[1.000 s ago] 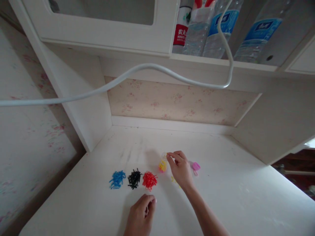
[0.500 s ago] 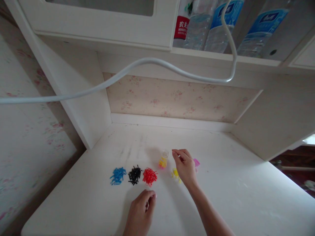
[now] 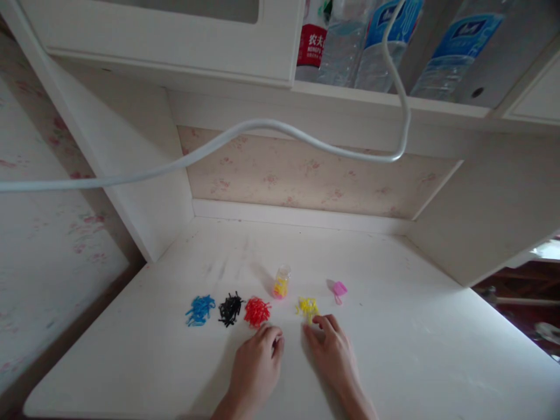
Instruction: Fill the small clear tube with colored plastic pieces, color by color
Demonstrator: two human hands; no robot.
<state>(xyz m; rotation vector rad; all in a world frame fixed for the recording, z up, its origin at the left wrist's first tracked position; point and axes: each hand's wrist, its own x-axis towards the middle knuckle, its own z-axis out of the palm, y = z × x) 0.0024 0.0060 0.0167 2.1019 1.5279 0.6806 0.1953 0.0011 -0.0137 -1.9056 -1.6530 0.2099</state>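
Observation:
Just in front of a small pile of yellow band-like pieces (image 3: pixel 308 307) is my right hand (image 3: pixel 335 353), thumb and forefinger apart, the fingertips at the pile's near edge. My left hand (image 3: pixel 257 363) rests on the tabletop below a pile of red band-like pieces (image 3: pixel 257 311), its fingers curled in; whether anything is inside is hidden. Behind the piles stands a small clear bottle (image 3: pixel 282 281), upright and without a cap, with yellow and some pink pieces inside. To the right lies a pink cap-like piece (image 3: pixel 340 289) with a narrow tail.
Left of the red pile are a black pile (image 3: pixel 230 308) and a blue pile (image 3: pixel 200 310) of similar pieces. They lie on a white desktop (image 3: pixel 415 326). A white cable (image 3: pixel 262 124) crosses the view above. Plastic bottles (image 3: pixel 350 41) stand on a shelf overhead.
My right hand has moved down from beside the bottle's mouth to the yellow pile, and its fingers have parted. The pink piece is uncovered. My left hand stays near the red pile.

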